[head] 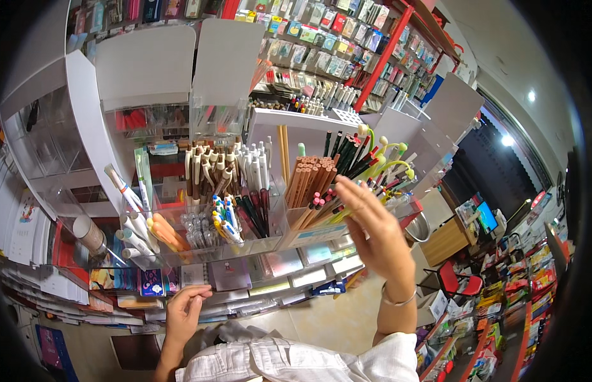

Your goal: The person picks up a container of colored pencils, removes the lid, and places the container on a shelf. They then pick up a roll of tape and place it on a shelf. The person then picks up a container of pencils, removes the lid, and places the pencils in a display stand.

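My right hand (pixel 379 234) is raised at the right side of a clear plastic pen organizer (pixel 258 246). Its fingers are stretched out beside the pink-tipped pencils (pixel 318 202), and I cannot tell whether they touch them. A bundle of plain wooden pencils (pixel 310 176) stands just left of those fingertips, with dark green pencils (pixel 346 153) behind. Lower down, my left hand (pixel 184 308) is loosely curled with nothing visible in it, near a purple notebook (pixel 227 274) on the shelf below. Brown-and-white pens (pixel 210 164), white pens (pixel 255 167) and orange pens (pixel 168 231) fill other compartments.
Green novelty pens (pixel 396 164) with bobble ends lean out at the organizer's right. A cylindrical container (pixel 89 234) stands at its left. Shelves of packaged stationery (pixel 320 38) rise behind. A red chair (pixel 460 281) and racks of colourful packets (pixel 496 305) are to the right.
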Available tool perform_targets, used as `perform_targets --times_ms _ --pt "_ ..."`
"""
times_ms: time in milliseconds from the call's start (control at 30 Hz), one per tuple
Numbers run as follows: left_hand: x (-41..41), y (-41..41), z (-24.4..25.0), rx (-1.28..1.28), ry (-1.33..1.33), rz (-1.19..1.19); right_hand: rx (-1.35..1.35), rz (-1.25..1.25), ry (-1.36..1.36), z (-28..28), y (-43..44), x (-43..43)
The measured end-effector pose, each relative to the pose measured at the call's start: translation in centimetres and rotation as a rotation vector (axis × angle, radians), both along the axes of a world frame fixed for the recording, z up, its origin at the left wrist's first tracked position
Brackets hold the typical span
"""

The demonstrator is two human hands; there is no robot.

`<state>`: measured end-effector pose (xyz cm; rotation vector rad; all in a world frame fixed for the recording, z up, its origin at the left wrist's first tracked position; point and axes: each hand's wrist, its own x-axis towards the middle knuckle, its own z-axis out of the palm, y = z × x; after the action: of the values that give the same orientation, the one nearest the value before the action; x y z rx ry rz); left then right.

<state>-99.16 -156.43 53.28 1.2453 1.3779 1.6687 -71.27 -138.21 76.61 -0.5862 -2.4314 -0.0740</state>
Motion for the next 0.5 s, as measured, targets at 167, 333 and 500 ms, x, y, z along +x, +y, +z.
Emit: perform_targets --times_ms 167,333,500 --pt "1.0 -0.1 0.4 -0.044 -0.027 -0.008 0.224 -0.133 -0.115 -2.4 -0.6 -2.0" --pt "1.3 -2.0 0.2 -0.022 0.007 0.075 0.242 -0.005 -0.039 -3.1 0.1 -4.1" --pt "0.9 -2.6 0.9 0.031 0.028 0.236 0.386 -0.118 -0.044 -5.0 0.4 -3.7"
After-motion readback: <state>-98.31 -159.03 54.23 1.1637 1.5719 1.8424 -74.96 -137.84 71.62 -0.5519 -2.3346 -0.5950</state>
